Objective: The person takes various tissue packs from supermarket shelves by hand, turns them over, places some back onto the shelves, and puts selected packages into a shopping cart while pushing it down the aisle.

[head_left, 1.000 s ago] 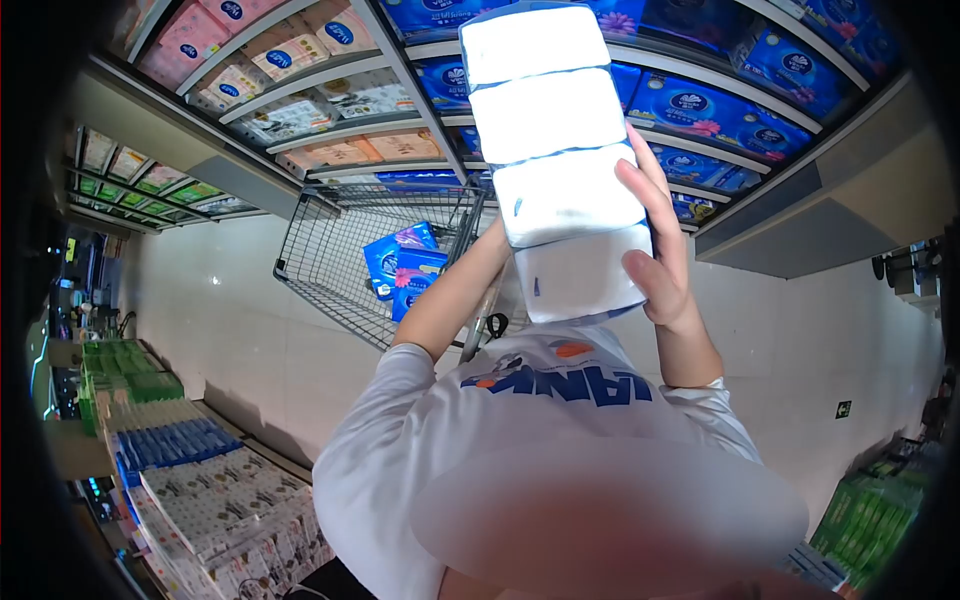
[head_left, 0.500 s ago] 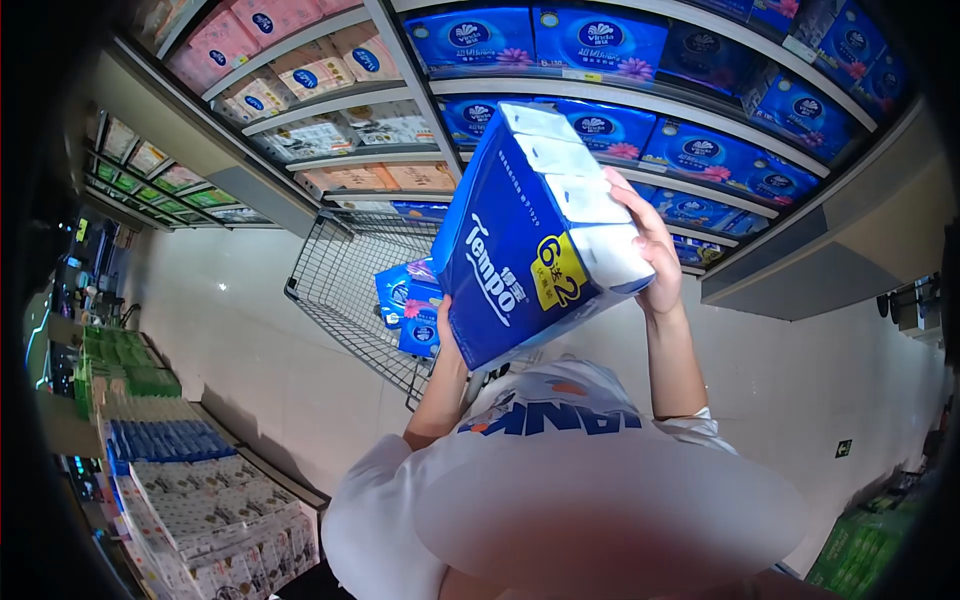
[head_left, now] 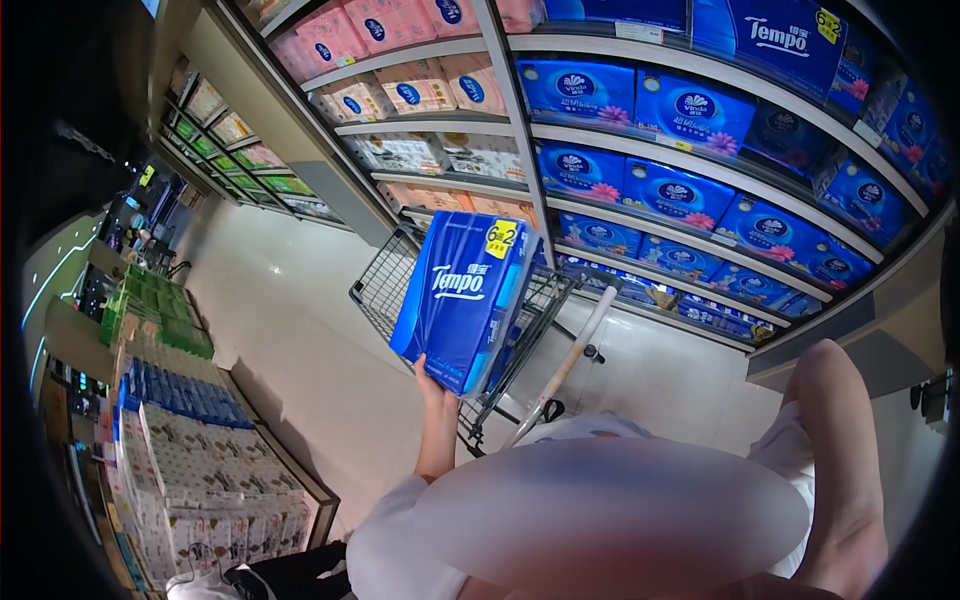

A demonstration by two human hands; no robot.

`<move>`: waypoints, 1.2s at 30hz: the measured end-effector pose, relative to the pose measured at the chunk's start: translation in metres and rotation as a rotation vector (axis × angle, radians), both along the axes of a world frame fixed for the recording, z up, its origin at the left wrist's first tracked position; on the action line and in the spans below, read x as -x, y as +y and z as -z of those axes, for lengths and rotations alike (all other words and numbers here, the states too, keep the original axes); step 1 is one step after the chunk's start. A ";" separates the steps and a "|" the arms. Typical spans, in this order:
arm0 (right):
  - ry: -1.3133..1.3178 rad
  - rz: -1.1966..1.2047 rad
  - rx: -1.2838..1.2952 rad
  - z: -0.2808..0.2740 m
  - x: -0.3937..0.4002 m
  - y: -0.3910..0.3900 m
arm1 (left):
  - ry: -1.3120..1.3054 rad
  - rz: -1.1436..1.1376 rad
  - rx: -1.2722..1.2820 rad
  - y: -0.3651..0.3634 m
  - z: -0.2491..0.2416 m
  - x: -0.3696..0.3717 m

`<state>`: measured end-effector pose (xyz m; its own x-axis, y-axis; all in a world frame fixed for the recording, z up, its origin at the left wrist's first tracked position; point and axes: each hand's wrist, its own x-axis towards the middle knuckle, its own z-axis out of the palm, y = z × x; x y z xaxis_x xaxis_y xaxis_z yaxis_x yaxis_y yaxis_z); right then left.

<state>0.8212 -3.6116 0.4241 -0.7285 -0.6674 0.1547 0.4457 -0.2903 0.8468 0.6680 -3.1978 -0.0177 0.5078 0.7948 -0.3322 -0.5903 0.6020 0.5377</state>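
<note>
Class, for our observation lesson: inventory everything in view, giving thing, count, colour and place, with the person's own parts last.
Nearest Tempo pack: one, blue, centre
Shopping cart: one, dark wire, behind that pack
Shelving: grey, across the top
Shelved Tempo pack: one clear, blue, upper right
Vinda packs: over ten, blue, right-hand shelves
Pink packs: at least three, upper-left shelf
Beige packs: three, shelf below
White patterned packs: at least two, next shelf down
Low stacks: several, white, blue, green, left
Floor: pale, middle
Edge items: too unclear
Shirt: one, white, bottom
Right arm: one, bare, right; hand unseen
Left hand: one, bare, gripping the nearest pack's lower edge
</note>
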 end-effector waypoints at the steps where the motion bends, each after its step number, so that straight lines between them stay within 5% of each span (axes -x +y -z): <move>1: -0.074 0.005 -0.019 0.001 0.002 -0.003 | -0.002 0.004 -0.001 0.007 0.014 0.003; 3: 0.074 0.263 0.428 0.022 0.004 -0.036 | -0.016 -0.057 0.028 0.023 0.038 0.012; 4: 0.080 0.271 0.438 0.027 0.015 -0.033 | 0.042 -0.106 0.080 0.025 0.035 0.011; 7: 0.742 0.482 0.792 0.035 0.027 -0.027 | 0.160 -0.055 0.157 0.027 0.023 0.006; 9: 0.346 0.464 0.493 0.026 0.017 -0.026 | 0.209 -0.042 0.246 0.047 0.051 0.002; 17: 0.380 0.464 0.563 0.041 0.025 -0.003 | 0.459 -0.077 0.410 0.107 0.189 -0.069; 21: 0.417 0.467 0.578 0.045 0.027 0.005 | 0.808 0.433 0.485 0.065 0.183 -0.080; 25: 0.403 0.463 0.572 0.047 0.026 0.009 | 0.883 0.658 0.086 0.043 0.235 -0.077; 27: 0.408 0.456 0.583 0.047 0.023 0.010 | 1.049 0.871 -0.657 0.026 0.236 -0.071; 33: 0.391 0.376 0.531 0.050 0.005 0.009 | 0.929 0.802 -0.865 -0.024 0.103 -0.058; 35: 0.405 0.325 0.483 0.053 -0.004 0.007 | 1.194 0.673 -1.406 -0.054 0.084 -0.049; 36: 0.414 0.264 0.426 0.055 -0.012 0.006 | 1.188 0.670 -1.402 -0.064 0.078 -0.048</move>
